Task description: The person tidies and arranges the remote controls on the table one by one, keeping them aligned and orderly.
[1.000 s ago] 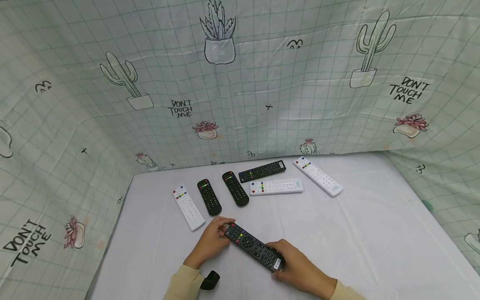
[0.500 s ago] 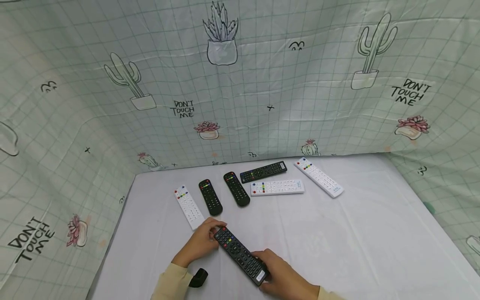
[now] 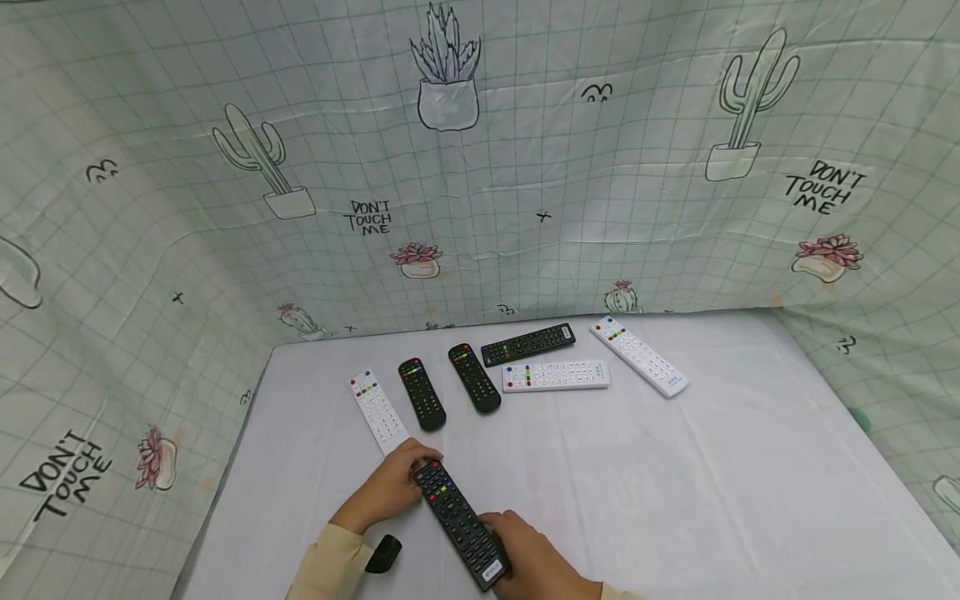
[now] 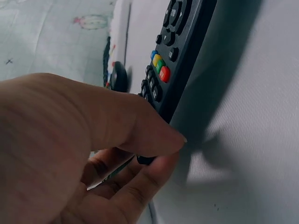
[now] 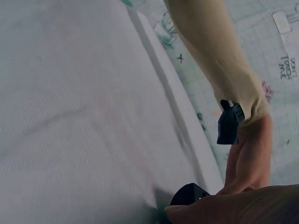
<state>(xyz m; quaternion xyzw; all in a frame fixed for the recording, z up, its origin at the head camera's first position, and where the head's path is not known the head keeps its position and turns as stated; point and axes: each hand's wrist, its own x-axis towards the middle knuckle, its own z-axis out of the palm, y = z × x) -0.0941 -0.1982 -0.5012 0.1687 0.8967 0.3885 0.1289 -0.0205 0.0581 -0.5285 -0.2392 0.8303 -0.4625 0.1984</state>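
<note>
A long black remote control (image 3: 461,523) with a white label at its near end slants across the front of the table, held between both hands. My left hand (image 3: 392,485) pinches its far end between thumb and fingers, close below the red, green, yellow and blue buttons in the left wrist view, where the remote casts a shadow on the cloth. My right hand (image 3: 534,560) grips the near end along its right side. In the right wrist view only a dark end of the remote (image 5: 188,194) shows beside my right thumb (image 5: 219,209).
A white remote (image 3: 375,408) lies just beyond my left hand, its lower end partly covered. Farther back on the white-covered table (image 3: 675,483) are two rounded black remotes (image 3: 474,379), a slim black one (image 3: 528,344) and two more white ones (image 3: 556,376). A cactus-print curtain (image 3: 480,183) surrounds the table.
Both hands have carried the black remote to the left and towards the near edge, and it has turned to point more directly away. The other remotes have stayed put.
</note>
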